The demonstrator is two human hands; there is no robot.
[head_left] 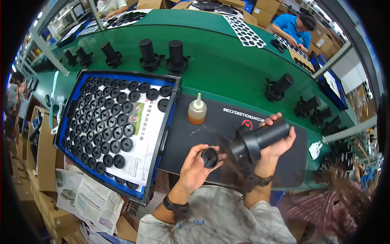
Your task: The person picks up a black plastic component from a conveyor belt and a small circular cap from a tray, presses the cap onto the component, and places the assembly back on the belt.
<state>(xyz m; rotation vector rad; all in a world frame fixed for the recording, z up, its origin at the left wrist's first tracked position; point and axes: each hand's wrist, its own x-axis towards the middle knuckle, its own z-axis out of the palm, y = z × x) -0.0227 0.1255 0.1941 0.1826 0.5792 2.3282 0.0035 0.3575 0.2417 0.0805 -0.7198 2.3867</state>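
My left hand (193, 168) grips a small round black cap (210, 157) by its rim, its dished face turned up. To the right, my right hand (280, 142) is wrapped around a black cylindrical housing (264, 138) with a perforated body and a wide collar. The housing lies tilted in the palm, collar end toward the cap; the two parts are apart. Beyond my hands a squeeze bottle (197, 110) with amber liquid stands on the black mat (235, 110). At the left, a blue tray (156, 134) holds many similar caps on newspaper.
Several black housings stand along the green bench (227, 69), such as one at the back (176, 55) and one at the right (280, 86). A crumpled white tissue (315, 150) lies at the right. Across the bench a co-worker in a blue shirt (291, 28) handles parts. Cardboard boxes (42, 150) stand lower left.
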